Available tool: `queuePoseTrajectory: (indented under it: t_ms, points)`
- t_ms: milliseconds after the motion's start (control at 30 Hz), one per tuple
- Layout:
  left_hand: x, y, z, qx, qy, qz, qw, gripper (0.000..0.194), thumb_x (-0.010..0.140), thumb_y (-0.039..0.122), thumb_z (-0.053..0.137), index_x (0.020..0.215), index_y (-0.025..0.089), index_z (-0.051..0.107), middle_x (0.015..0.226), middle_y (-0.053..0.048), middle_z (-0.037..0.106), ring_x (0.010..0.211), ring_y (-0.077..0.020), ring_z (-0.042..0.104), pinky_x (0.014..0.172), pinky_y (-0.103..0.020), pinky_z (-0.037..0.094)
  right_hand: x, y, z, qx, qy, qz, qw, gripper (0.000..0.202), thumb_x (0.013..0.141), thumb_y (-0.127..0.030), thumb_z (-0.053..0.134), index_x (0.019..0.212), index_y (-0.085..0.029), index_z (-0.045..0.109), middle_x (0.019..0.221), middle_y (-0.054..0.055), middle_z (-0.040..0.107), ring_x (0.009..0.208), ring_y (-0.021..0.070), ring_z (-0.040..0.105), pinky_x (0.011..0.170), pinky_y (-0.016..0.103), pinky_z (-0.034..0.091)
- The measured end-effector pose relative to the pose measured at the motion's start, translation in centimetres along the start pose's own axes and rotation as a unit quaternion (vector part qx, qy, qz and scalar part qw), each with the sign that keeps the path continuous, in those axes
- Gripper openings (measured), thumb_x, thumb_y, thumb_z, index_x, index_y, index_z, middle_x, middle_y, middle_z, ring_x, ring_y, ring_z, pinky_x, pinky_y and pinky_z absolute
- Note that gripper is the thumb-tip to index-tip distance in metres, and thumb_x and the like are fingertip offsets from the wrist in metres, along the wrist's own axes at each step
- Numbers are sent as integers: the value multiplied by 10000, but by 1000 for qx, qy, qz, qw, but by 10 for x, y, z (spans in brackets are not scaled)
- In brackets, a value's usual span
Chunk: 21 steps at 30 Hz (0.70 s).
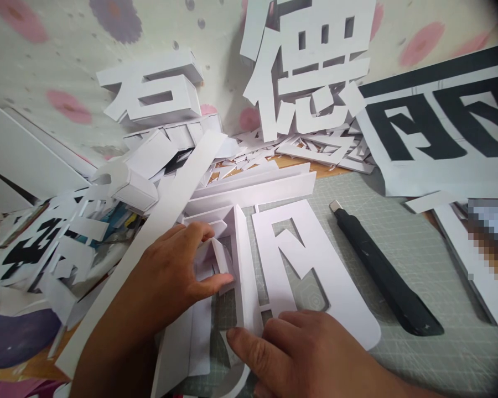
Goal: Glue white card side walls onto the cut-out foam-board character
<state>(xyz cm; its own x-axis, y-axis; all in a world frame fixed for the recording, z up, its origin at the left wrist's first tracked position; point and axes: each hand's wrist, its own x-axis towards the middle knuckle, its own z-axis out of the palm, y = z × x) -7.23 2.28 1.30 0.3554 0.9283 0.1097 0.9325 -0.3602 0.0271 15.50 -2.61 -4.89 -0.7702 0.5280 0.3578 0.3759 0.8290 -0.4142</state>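
Observation:
A white foam-board letter [239, 265] with raised side walls lies partly built on the green cutting mat [402, 243]. My left hand [178, 262] reaches inside it, thumb and index finger curled about the ends of a short upright foam-board strip [221, 255]. At the near end, my right hand [292, 354] has its index finger hooked over the letter's wall, with the other fingers bent; its thumb is mostly hidden. Beside the letter is a flat white cut-out face [340, 304], partly under my right hand. A black utility knife [385, 276] rests to its right.
Finished white raised letters [166, 97] and a larger character [315, 72] stand against the flowered wall. Offcuts [249, 157] pile up behind the mat. Long foam strips [253, 190] lie beyond the letter. A black-printed sheet [444, 127] stands at right; scraps [72, 254] clutter the left.

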Motion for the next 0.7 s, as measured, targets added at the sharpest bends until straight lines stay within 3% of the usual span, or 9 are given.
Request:
queuePoseTrajectory:
  t_ms: [200, 400, 567, 633, 700]
  points:
    - [2, -4, 0, 5, -4, 23, 1000, 517, 730, 637, 677, 1026, 266, 472, 923, -3, 595, 849, -247, 579, 765, -370, 454, 0, -1, 1, 4, 5, -3, 1000, 536, 821, -357, 732, 1255, -190, 465, 671, -52, 607, 487, 177, 561, 392, 326, 272]
    - [-1, -6, 2, -5, -2, 21, 1000, 471, 740, 639, 666, 977, 270, 495, 946, -1, 617, 865, -243, 579, 758, -360, 436, -1, -1, 1, -3, -1, -2, 1000, 465, 836, -311, 714, 1225, -201, 483, 667, -52, 601, 487, 172, 566, 397, 315, 287]
    - [-1, -9, -1, -27, -10, -10, 1000, 607, 661, 759, 642, 1013, 273, 552, 903, -4, 620, 784, -224, 578, 717, -348, 448, -2, -1, 1, -1, -1, 0, 1000, 498, 829, -314, 719, 1247, -200, 473, 671, -51, 607, 487, 175, 568, 397, 315, 301]
    - [-1, -9, -4, -51, 19, -21, 998, 645, 641, 798, 618, 1014, 273, 588, 865, 2, 618, 737, -204, 573, 687, -337, 450, -2, -1, 1, 1, 0, -2, 1000, 532, 811, -312, 736, 1255, -198, 466, 670, -53, 610, 486, 177, 569, 391, 318, 301]
    - [-1, -8, -8, -81, 79, -40, 993, 548, 715, 765, 580, 958, 276, 624, 792, 16, 608, 684, -176, 556, 651, -320, 441, -1, -1, 1, 0, 6, -4, 1000, 525, 811, -306, 733, 1252, -200, 468, 667, -55, 612, 487, 176, 575, 388, 318, 307]
